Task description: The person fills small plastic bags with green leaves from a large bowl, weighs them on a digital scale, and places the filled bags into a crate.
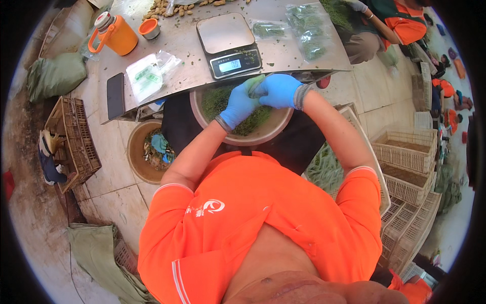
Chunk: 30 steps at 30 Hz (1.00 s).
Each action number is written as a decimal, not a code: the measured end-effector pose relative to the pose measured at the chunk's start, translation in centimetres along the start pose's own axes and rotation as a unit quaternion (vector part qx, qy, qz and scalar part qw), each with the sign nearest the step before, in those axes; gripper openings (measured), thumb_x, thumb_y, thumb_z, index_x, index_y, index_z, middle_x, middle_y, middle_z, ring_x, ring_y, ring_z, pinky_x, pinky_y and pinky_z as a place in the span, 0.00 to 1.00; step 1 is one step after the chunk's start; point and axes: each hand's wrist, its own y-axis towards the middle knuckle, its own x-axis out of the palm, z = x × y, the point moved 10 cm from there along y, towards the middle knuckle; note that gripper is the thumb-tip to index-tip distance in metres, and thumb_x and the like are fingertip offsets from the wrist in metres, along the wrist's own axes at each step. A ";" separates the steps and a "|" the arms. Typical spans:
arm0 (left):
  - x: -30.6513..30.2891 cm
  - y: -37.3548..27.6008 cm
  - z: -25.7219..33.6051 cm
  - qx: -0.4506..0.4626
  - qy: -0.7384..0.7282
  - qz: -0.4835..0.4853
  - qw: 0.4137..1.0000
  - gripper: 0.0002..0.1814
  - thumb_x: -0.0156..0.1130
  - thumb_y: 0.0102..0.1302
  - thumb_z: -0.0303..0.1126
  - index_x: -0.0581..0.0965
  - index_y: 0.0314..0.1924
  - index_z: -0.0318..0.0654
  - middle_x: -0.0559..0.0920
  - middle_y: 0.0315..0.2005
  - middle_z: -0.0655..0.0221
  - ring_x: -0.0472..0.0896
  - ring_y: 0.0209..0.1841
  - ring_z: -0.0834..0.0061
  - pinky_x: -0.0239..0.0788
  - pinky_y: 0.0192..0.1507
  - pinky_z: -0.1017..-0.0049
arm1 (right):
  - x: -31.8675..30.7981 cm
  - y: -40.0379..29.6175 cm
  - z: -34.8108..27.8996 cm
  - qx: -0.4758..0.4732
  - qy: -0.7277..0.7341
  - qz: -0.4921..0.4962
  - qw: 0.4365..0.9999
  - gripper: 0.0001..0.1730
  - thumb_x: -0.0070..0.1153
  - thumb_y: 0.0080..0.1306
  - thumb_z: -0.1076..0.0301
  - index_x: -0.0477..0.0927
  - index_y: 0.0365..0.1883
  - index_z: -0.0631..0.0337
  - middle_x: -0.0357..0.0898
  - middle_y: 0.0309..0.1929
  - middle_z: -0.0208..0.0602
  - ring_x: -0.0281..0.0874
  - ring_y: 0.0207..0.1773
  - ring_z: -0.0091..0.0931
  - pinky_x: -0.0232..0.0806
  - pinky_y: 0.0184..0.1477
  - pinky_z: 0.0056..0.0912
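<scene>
My left hand [240, 105], in a blue glove with a grey cuff, grips one side of a small, green-tinted, clear plastic bag [255, 84]. The other side is pinched by my right hand [279, 91], gloved the same way. Both hands meet just above a wide basin [243, 140] on my lap. Loose green peppercorn-like berries [218, 100] fill much of the basin. How full the bag is, my fingers hide. Directly beyond stands a digital scale [228, 38] with a lit display and a bare steel plate.
Filled bags [311, 34], flat bags [146, 76], a phone [115, 95], an orange jug [121, 36] and its cup [149, 28] lie on the metal table [182, 76]. A waste tub [138, 167] and plastic crates [408, 148] flank me. A co-worker [406, 26] sits at upper right.
</scene>
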 end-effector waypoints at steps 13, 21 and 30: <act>2.6 1.1 -3.3 -0.032 -0.035 -0.060 0.997 0.37 0.69 0.54 0.18 0.69 0.65 0.35 0.79 0.54 0.66 0.78 0.54 0.76 0.72 0.55 0.74 | -1.0 -5.0 3.9 0.108 0.220 0.058 0.968 0.24 0.58 0.63 0.59 0.78 0.56 0.61 0.83 0.32 0.46 0.82 0.28 0.28 0.76 0.37 0.31; 4.4 4.4 -3.6 -0.024 0.004 -0.053 0.998 0.36 0.69 0.56 0.20 0.69 0.66 0.36 0.81 0.52 0.67 0.78 0.51 0.81 0.71 0.54 0.77 | -1.9 -6.7 7.0 0.053 0.093 0.196 0.975 0.24 0.58 0.61 0.60 0.79 0.56 0.58 0.83 0.38 0.46 0.83 0.38 0.38 0.74 0.44 0.38; 6.5 8.7 -1.6 -0.054 -0.007 -0.100 0.994 0.18 0.69 0.54 0.24 0.80 0.46 0.36 0.85 0.39 0.67 0.81 0.40 0.79 0.73 0.49 0.75 | -4.4 -9.2 10.7 0.156 0.111 0.370 0.909 0.10 0.56 0.61 0.58 0.84 0.31 0.52 0.81 0.31 0.41 0.79 0.36 0.43 0.72 0.39 0.45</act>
